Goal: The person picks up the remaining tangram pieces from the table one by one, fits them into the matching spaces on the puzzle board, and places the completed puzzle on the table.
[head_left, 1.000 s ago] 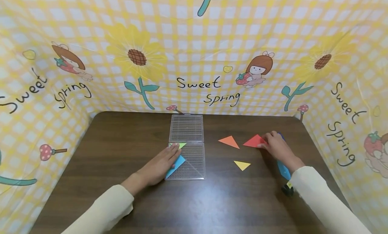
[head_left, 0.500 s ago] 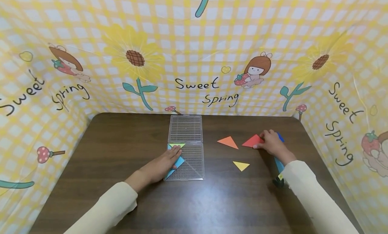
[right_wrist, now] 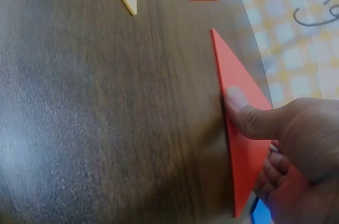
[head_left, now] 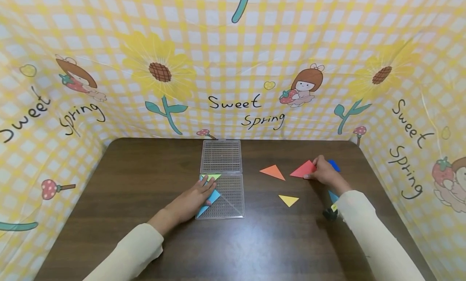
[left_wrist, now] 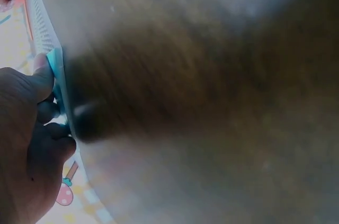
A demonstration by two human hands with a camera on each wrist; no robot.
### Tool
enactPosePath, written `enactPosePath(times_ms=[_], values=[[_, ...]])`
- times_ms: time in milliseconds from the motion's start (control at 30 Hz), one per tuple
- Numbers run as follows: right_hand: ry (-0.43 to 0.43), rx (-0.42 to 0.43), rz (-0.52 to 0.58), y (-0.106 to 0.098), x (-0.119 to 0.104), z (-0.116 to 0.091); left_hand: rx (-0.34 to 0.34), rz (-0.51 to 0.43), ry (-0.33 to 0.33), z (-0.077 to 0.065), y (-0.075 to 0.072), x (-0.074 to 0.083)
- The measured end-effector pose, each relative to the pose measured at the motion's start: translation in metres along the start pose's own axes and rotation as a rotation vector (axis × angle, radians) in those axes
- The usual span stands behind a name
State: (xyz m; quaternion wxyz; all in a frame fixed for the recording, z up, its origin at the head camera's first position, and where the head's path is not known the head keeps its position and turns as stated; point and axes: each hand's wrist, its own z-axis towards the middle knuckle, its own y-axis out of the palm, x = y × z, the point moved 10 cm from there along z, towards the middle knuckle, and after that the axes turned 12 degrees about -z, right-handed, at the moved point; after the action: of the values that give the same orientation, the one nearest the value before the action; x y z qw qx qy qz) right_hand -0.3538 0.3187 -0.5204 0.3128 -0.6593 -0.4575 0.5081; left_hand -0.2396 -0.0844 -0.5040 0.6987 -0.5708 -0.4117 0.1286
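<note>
My left hand [head_left: 193, 198] lies with extended fingers over light blue pieces [head_left: 214, 196] at the left side of a clear ridged plastic case [head_left: 233, 192]. A light green piece [head_left: 215, 177] shows at the case's top left, just beyond the fingertips. In the left wrist view the thumb [left_wrist: 43, 78] touches a light blue piece by the case's edge. My right hand [head_left: 325, 173] pinches a flat red triangle [head_left: 302, 169] at its right part. In the right wrist view, the thumb [right_wrist: 238, 102] is on the red triangle's top face, while the other fingers curl at its far side.
The case's other half [head_left: 221, 156] lies unfolded behind. An orange triangle [head_left: 273, 171] and a yellow triangle [head_left: 289, 200] lie between case and right hand. A dark blue piece [head_left: 334, 165] is beyond that hand; another blue piece [head_left: 333, 196] is partly hidden by the right sleeve.
My right hand has shifted slightly left, its thumb now on the red triangle, uncovering more of the dark blue piece. My left fingers have shifted slightly, and more light green shows.
</note>
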Motion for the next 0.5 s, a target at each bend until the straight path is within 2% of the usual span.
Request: enactPosePath(times_ms=[100,200,367,500], values=[[-0.018,0.009,0.021,-0.002,0.001,-0.001,-0.013,-0.064,-0.039,-0.003,0.001,-0.004],[-0.033,0.04,0.02,-0.009,0.001,-0.001,-0.033,-0.087,-0.064,-0.004,0.002,-0.007],[-0.058,0.055,0.027,-0.017,-0.001,0.0,-0.032,-0.093,-0.059,-0.005,0.003,-0.009],[-0.088,0.012,0.069,-0.016,-0.005,-0.001,-0.02,-0.086,-0.048,-0.004,0.003,-0.009]])
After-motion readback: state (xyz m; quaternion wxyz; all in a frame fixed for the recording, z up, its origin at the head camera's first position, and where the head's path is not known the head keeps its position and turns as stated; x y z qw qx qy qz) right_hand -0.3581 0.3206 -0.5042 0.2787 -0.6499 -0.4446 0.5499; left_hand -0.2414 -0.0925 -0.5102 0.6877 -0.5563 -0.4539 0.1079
